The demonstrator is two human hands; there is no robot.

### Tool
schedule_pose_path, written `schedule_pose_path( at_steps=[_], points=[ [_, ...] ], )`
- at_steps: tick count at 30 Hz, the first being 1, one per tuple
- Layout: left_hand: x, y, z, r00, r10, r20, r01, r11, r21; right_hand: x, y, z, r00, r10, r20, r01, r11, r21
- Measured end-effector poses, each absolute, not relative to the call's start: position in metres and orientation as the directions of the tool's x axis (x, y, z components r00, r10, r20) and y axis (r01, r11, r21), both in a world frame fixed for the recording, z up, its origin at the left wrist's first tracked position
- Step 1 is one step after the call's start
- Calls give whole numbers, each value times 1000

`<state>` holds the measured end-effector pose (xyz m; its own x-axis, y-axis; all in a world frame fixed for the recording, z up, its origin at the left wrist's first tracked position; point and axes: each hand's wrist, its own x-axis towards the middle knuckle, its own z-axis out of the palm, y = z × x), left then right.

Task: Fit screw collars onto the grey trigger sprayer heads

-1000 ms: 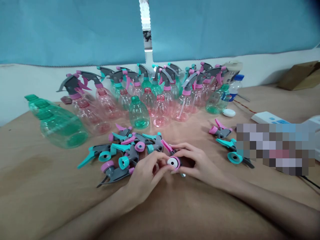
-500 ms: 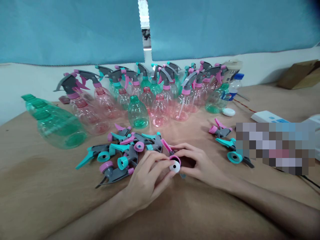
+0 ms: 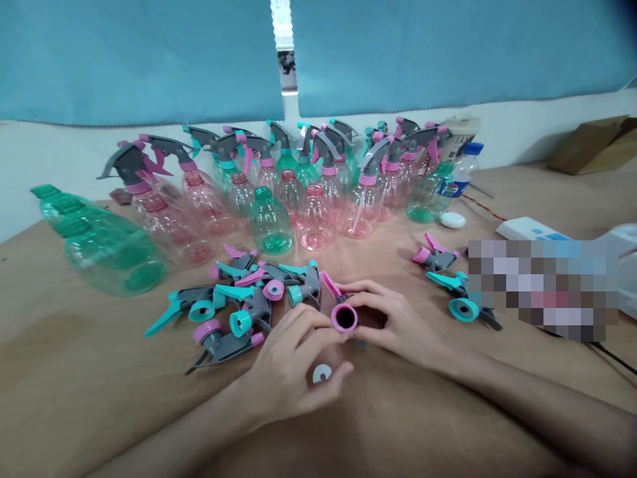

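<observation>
My right hand [image 3: 398,318] is closed around a grey-and-pink trigger sprayer head [image 3: 332,285], whose pink collar faces up at me and shows a dark hollow. My left hand [image 3: 293,352] has its fingertips against or beside that collar, the thumb spread away below. Between thumb and palm appears a small white disc [image 3: 322,373] with a hole; whether it lies on the table or is in the air I cannot tell. Left of my hands is a pile of loose sprayer heads with pink collars [image 3: 207,330] and turquoise collars [image 3: 241,323].
Clear pink bottles [image 3: 315,222] and green bottles [image 3: 271,222] stand behind, several with sprayer heads on. Green bottles [image 3: 114,259] lie at left. On the right are two more sprayer heads [image 3: 464,309], a white oval object [image 3: 452,220], a power strip [image 3: 532,231] and a cardboard box [image 3: 592,146].
The white disc has left my left fingertips at the collar and is now lower, under that hand. My left thumb has swung away. The right hand keeps its hold on the sprayer head.
</observation>
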<state>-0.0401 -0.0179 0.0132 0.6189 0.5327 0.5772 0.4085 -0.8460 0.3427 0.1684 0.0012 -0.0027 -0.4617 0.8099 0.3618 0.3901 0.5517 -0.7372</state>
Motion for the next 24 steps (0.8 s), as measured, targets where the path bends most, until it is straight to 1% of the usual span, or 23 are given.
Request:
schedule_pose_path(
  at_steps=[1, 3, 6, 9, 11, 14, 17, 20, 24],
  points=[
    [-40, -18, 13, 653, 550, 521, 413, -835, 365, 169, 2, -2, -449, 819, 358, 406, 543, -735],
    [-42, -18, 15, 717, 600, 355, 458, -789, 410, 171, 3, -2, -416, 841, 346, 444, 520, -730],
    [-46, -17, 21, 751, 650, 112, 535, -700, 473, 173, 6, -2, -373, 866, 332, 482, 487, -728],
    [-52, -12, 31, 756, 651, -67, 564, -596, 572, 173, 8, -4, -358, 870, 339, 484, 484, -729],
    [-54, -8, 36, 754, 640, -144, 576, -540, 614, 173, 8, -6, -359, 866, 348, 481, 491, -726],
    [-55, -5, 38, 752, 630, -194, 581, -493, 648, 173, 9, -8, -365, 860, 355, 479, 501, -721],
    [-55, -5, 33, 739, 648, -186, 569, -450, 688, 173, 9, -8, -372, 855, 361, 485, 511, -710],
    [-52, -7, 24, 678, 727, -108, 526, -377, 763, 172, 8, -8, -379, 849, 367, 491, 521, -698],
    [-47, -13, 13, 491, 870, 41, 417, -276, 866, 170, 4, -8, -420, 827, 375, 474, 552, -686]
  ],
)
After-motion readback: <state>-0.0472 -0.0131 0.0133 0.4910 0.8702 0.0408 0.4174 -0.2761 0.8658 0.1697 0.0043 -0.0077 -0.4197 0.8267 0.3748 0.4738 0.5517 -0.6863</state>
